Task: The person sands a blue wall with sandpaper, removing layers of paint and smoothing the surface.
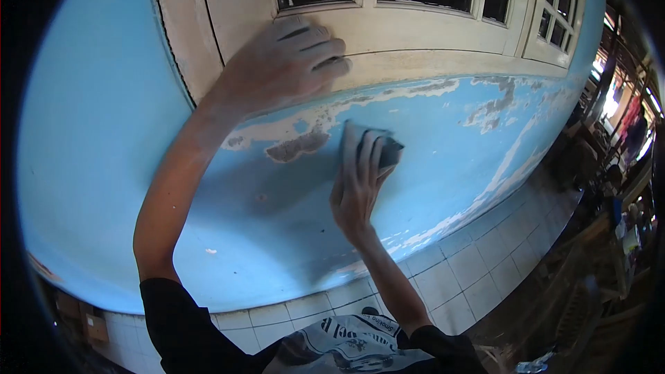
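My left hand [291, 62], dusted with pale powder, rests on the cream window frame [422, 62] with its fingers stretched out and a little apart. It holds nothing. Lower and to the right, my right hand [357, 187] presses a dark grey piece of sandpaper [392, 153] against the blue wall [277, 194]. The fingers lie over the sheet, so part of it is hidden, and a corner sticks out on the right. Just left of this hand is a bare grey patch [299, 146] where the paint has come off.
More flaked paint [495, 104] runs under the window and along the wall's foot. White tiles [443, 287] cover the floor below. Wooden furniture and clutter [589, 263] stand in the dim area to the right. A cardboard box [95, 327] sits at lower left.
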{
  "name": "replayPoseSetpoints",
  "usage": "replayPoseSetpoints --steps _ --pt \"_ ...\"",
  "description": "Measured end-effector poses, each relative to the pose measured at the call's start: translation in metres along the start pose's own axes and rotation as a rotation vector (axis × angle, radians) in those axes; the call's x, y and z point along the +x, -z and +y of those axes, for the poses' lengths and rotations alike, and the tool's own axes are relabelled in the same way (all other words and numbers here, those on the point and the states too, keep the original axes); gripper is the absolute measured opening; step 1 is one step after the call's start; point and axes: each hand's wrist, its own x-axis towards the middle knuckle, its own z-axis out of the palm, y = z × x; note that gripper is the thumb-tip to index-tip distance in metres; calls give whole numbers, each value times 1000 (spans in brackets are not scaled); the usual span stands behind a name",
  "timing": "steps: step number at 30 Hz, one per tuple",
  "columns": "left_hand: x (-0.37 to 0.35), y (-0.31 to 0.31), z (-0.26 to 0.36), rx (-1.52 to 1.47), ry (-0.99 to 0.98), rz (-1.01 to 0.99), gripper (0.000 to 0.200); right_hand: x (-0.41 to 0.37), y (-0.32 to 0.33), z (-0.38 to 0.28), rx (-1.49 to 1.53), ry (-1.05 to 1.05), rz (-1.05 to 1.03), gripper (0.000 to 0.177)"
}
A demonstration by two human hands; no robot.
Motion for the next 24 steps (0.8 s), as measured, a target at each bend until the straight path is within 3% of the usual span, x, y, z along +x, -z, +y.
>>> replayPoseSetpoints --steps 2,4,5,8,9,10,12,14,16,22,23,24 --pt "-5 -6 0 84 -23 43 27 -1 0 -7 -95 55 -69 55" --pt "-5 -10 -2 114 -47 60 24 8 2 -4 -96 -24 40 55" --pt "-8 -10 -1 139 -72 63 21 18 -3 1 69 -129 191 54" --pt "-7 -14 2 176 -134 79 16 11 -8 -2 14 -80 198 51" --pt "-6 -14 3 170 -139 103 16 -5 -12 -6 -76 14 76 50" --pt "-6 -13 6 148 -141 95 15 -15 -14 -6 -98 11 88 50" --pt "-6 -16 8 115 -142 100 14 -25 -13 -6 -183 171 -151 50" --pt "-9 -19 11 95 -151 84 14 -6 -12 8 -53 -48 105 57" --pt "-12 -23 13 88 -148 75 15 17 3 5 98 -199 208 60" --pt "-11 -28 24 84 -167 43 18 3 16 3 -282 -107 8 69" --pt "-10 -29 24 87 -168 43 19 9 14 20 -231 -132 136 73" --pt "-10 -28 26 73 -176 45 19 13 16 23 -238 -147 134 73"
